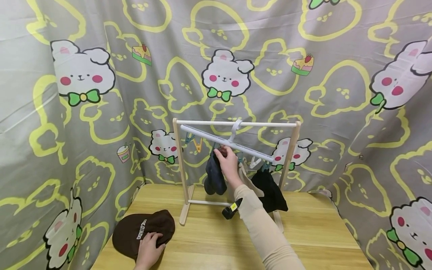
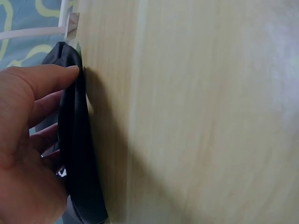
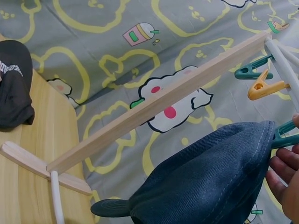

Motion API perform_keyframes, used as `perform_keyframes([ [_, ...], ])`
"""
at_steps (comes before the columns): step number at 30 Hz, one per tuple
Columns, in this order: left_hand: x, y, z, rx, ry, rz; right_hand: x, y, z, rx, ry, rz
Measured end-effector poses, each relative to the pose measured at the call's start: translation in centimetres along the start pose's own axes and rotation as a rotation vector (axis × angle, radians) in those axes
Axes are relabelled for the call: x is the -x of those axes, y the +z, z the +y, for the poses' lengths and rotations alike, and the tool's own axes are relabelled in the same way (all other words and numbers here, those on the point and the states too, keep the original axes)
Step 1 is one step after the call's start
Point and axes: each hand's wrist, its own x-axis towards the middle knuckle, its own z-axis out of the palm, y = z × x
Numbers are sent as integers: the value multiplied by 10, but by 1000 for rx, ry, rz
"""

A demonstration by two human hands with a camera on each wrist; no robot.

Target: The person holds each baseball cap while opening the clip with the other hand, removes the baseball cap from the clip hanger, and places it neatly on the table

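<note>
Centrally, a dark blue cap (image 1: 214, 173) hangs from a clip on the hanger (image 1: 229, 144); right hand (image 1: 228, 162) fingers pinch its top. Left hand (image 1: 148, 250) fingers grip a brown cap (image 1: 141, 229) lying on the tabletop (image 1: 317, 228).

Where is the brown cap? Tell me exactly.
In the head view the brown cap lies at the table's near left corner, under the left hand, left of the rack's wooden foot.
</note>
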Motion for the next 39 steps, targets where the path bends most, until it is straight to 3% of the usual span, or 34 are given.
perform_keyframes([
  [8,0,-4,4,-22,-23,-18,-1,2,1,2,5,4],
  [17,-5,-19,13,-27,-26,13,-1,3,1,4,-7,2],
  [26,-11,-29,23,-21,-53,-13,-1,3,0,-18,-8,-13],
  [39,-14,-43,47,12,62,82,-2,3,1,18,-10,6],
])
